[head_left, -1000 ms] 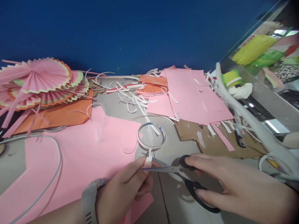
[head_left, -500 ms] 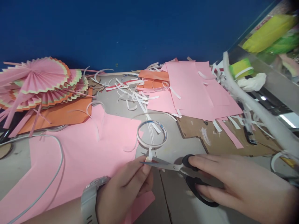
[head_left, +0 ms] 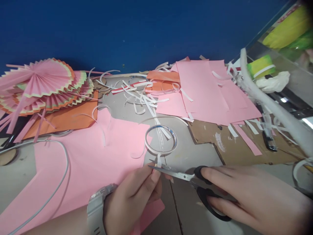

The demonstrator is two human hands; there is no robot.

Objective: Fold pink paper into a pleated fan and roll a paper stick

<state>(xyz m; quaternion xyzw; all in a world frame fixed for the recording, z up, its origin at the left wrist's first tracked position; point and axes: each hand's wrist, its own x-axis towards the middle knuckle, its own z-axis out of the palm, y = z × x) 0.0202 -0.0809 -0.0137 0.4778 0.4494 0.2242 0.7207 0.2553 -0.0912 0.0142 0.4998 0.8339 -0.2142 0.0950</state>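
My right hand (head_left: 242,195) grips black-handled scissors (head_left: 179,174), thumb and fingers in the loops. The blades lie around the tape close to my left fingertips. My left hand (head_left: 137,195), with a grey watch on the wrist, pinches a folded piece of pink paper (head_left: 154,212), mostly hidden by the fingers. A white strip of tape runs from this paper up to a narrow roll of double-sided tape (head_left: 146,140), which stands tilted just beyond the fingers. Under and beside my left arm lies a large pink sheet (head_left: 80,176).
Pleated paper fans (head_left: 49,80) are stacked at left on orange paper (head_left: 63,122). White paper strips (head_left: 144,98) litter the back. Pink sheets (head_left: 205,88) and cardboard (head_left: 227,147) lie at right. A pale cable (head_left: 66,166) curves at left; a blue panel (head_left: 146,32) stands behind.
The scissor blades have come closer together across the tape beside my left fingertips. The view has shifted slightly, and my left hand keeps its pinch.
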